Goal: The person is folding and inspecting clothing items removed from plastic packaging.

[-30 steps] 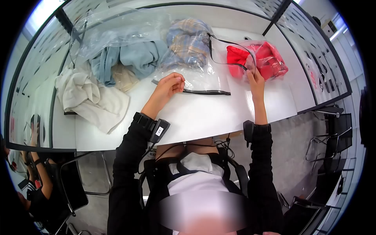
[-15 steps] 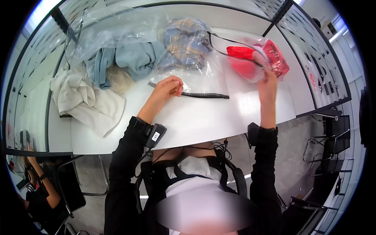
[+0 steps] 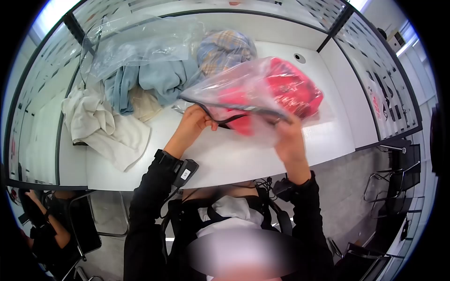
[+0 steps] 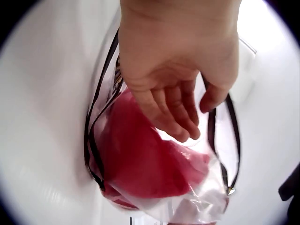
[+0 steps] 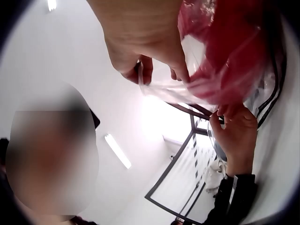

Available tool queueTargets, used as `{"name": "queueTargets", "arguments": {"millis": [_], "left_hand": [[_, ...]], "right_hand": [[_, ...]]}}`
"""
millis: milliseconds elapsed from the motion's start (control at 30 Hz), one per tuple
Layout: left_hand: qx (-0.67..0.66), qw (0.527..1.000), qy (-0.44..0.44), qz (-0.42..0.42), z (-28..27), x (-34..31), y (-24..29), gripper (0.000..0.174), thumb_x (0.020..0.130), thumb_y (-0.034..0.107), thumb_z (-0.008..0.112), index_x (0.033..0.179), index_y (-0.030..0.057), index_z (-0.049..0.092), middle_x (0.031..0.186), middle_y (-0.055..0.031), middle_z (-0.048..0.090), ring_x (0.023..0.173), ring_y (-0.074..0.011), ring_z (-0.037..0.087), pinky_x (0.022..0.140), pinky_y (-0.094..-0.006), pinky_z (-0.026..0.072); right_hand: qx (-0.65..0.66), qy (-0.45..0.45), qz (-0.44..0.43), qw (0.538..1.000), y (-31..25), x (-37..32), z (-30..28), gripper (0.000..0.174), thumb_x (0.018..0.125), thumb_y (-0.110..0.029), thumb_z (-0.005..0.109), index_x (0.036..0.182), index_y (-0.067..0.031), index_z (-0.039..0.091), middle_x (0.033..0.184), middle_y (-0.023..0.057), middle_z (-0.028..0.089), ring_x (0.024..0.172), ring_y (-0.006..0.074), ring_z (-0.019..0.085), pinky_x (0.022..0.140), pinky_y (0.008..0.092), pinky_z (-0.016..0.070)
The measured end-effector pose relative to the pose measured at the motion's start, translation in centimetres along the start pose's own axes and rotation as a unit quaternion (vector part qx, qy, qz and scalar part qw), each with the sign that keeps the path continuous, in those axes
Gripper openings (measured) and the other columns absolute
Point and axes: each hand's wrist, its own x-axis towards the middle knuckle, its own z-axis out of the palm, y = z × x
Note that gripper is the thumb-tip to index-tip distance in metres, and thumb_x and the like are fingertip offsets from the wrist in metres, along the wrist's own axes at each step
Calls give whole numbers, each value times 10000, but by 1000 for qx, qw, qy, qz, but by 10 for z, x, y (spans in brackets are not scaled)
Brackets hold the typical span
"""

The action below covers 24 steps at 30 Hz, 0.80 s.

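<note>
A clear plastic zip bag point(image 3: 206, 89) with a black edge strip holds bundled red clothing point(image 3: 293, 89). My right hand point(image 3: 289, 140) pinches the right end of the bag's edge; in the right wrist view, its fingertips point(image 5: 146, 75) meet the plastic. My left hand point(image 3: 191, 125) is right at the other end of the black strip. Up close in the left wrist view, the left hand point(image 4: 176, 70) has loosely bent fingers, the thumb apart from them, and red cloth point(image 4: 140, 145) showing beyond. Behind the bag is a plaid garment point(image 3: 227, 47) in clear plastic, partly hidden.
To the left are light blue clothing point(image 3: 164, 77), a sheet of clear plastic point(image 3: 154, 37) and a white garment point(image 3: 108, 136). Glass partitions with black frames point(image 3: 375, 84) enclose the white table point(image 3: 225, 168). A round cable hole point(image 3: 299, 58) is at the back right.
My right hand has drawn the bag with the red clothing leftward and nearer, over the front of the plaid garment's bag. My left hand has shifted slightly down to the bag's edge.
</note>
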Motion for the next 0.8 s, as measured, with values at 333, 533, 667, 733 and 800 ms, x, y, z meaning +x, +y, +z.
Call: {"name": "queueTargets", "arguments": {"millis": [333,533,667,733,800], "left_hand": [[50,968,183,164,-5,-12,36,266,906,273,452,697,110,428,618,15,443,504,-91,398,463,-226,317],[-56,974,131,179,2,-16,46,154,885,192,494,916,49,543,797,-21,574,697,-125,558,627,-250,445],[129,986,64,88,6,-19,53,222,867,77,524,1069,-1,569,997,-39,607,914,-124,575,792,-261,459],[343,937,27,67,20,-20,56,243,841,55,581,1075,-12,585,1012,-20,610,939,-93,549,807,-246,444],[307,947,78,-60,36,-16,56,279,795,79,648,1056,-3,593,993,-16,607,927,-90,543,812,-249,437]], "right_hand": [[-380,-253,41,889,-56,-5,32,117,740,-106,640,798,-5,629,940,131,650,867,232,630,780,310,487],[-385,159,-116,902,-60,18,-56,172,898,-114,456,929,14,567,1019,107,594,961,171,554,852,289,420],[-451,206,72,866,-11,40,-134,336,897,-277,520,1052,18,567,1025,87,609,943,147,552,837,252,420],[-475,145,139,857,2,44,-151,421,895,-351,519,1084,22,563,1005,78,609,931,137,548,812,233,422],[-460,152,153,861,-1,42,-149,445,894,-387,509,1064,18,581,939,60,607,875,116,537,769,220,420]]}}
